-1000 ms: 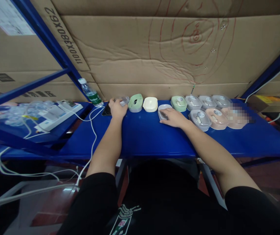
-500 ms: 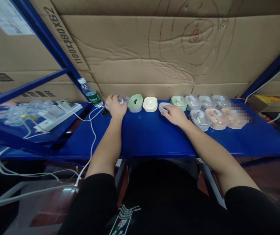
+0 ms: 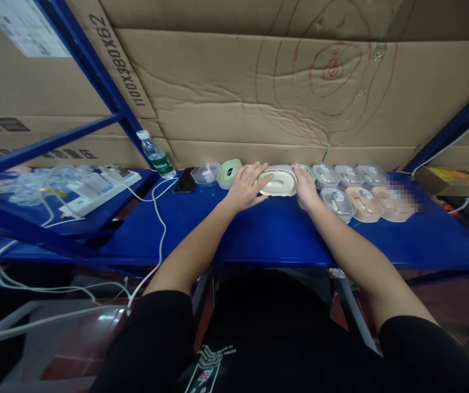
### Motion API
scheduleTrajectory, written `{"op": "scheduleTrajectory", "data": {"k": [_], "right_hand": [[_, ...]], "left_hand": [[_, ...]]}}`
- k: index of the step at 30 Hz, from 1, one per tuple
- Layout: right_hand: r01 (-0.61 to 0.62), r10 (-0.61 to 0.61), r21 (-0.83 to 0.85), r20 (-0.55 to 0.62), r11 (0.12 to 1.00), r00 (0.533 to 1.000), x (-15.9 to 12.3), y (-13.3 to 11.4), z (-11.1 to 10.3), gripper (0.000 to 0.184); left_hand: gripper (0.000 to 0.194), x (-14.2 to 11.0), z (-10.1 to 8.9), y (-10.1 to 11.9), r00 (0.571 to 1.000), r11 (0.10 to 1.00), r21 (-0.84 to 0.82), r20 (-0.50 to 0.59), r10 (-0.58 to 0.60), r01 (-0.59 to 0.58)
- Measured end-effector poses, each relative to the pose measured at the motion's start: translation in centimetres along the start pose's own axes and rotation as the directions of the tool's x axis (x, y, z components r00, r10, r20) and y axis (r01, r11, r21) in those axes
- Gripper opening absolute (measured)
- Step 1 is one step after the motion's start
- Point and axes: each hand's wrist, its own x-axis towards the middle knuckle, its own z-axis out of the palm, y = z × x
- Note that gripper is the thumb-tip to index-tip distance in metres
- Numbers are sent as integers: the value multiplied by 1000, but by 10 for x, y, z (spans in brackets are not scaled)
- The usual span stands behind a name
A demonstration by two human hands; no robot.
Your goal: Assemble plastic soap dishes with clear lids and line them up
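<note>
Between my two hands is a cream plastic box (image 3: 278, 184), tipped so that a face with an oval groove is toward me. A pale greyish edge shows along its top; whether that is a separate piece I cannot tell. My left hand (image 3: 247, 188) lies over its left end, fingers across the edge and thumb below. At the right end my right hand (image 3: 306, 188) grips the side, thumb up. A green box (image 3: 229, 173) with a dark slot stands left of my left hand, and a clear plastic cover (image 3: 206, 174) is beside it.
Several lidded boxes, such as a grey one (image 3: 336, 204) and a pink one (image 3: 364, 203), stand in rows on the blue table (image 3: 275, 240) at right. A phone (image 3: 184, 180), a water bottle (image 3: 157, 155) and a white cable (image 3: 160, 229) are at left. Cardboard (image 3: 218, 82) walls the back.
My left hand has left the clear cover and moved right onto the cream box. My right hand now grips the box's other end. The box is tipped up and further right.
</note>
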Motion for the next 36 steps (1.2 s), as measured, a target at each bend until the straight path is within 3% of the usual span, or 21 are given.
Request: {"op": "scheduleTrajectory", "data": {"k": [5, 9, 11, 14, 17, 24, 28, 31, 34, 36], "right_hand": [[-129, 124, 115, 50, 985, 991, -3, -8, 2, 98], [-67, 49, 140, 131, 988, 990, -9, -9, -1, 92], [22, -39, 105, 164, 994, 986, -12, -7, 1, 99], [188, -187, 15, 219, 982, 958, -17, -4, 6, 118], [256, -239, -22, 287, 967, 928, -20, -5, 11, 125], [243, -212, -55, 331, 968, 919, -22, -10, 7, 128], [255, -216, -87, 316, 963, 924, -20, -8, 5, 114], [236, -204, -109, 242, 966, 949, -17, -5, 5, 98], [170, -151, -122, 155, 978, 976, -14, -3, 4, 87], [123, -108, -122, 123, 985, 986, -13, -2, 4, 82]], "left_hand": [[78, -2, -3, 4, 1000, 997, -81, -13, 11, -12], [83, -5, 0, 8, 989, 971, -222, -93, -111, 88], [88, -6, 6, 11, 975, 908, -396, -111, -191, 133], [96, -5, 16, 11, 966, 727, -670, -56, -253, 152], [102, -5, 21, 8, 971, 613, -775, 7, -240, 157], [110, -10, 24, 6, 969, 593, -776, 95, -227, 214], [105, -11, 26, 4, 971, 564, -798, 108, -212, 211], [106, -8, 21, -1, 965, 590, -781, 62, -257, 207], [100, -4, 3, -8, 901, 711, -633, -46, -430, 307], [90, -4, -15, -14, 808, 778, -430, -161, -566, 459]]}}
